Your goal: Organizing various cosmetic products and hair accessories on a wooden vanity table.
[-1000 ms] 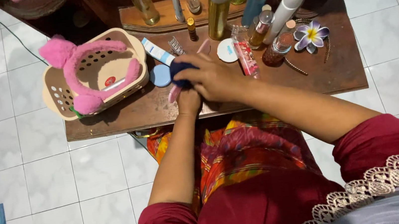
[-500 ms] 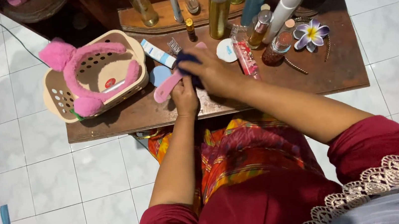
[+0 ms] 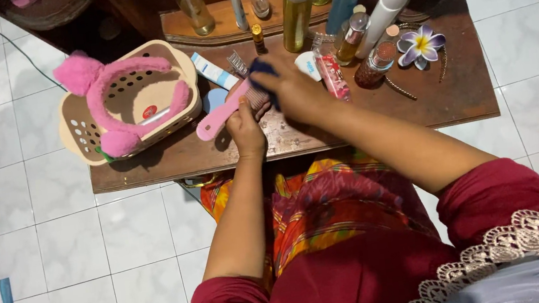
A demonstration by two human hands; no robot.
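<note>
A beige perforated plastic basket is seen at the left of the brown wooden table, with a pink plush headband lying in it. A white and blue tube lies just beside the basket. A pink plastic comb is gripped by the closed fingers of the left hand, its handle pointing left; its teeth are partly hidden. The right hand is curled around a dark blue cloth, largely covered, pressed against the comb. Tall bottles are cut off at the top edge. A white and purple flower clip lies at right.
</note>
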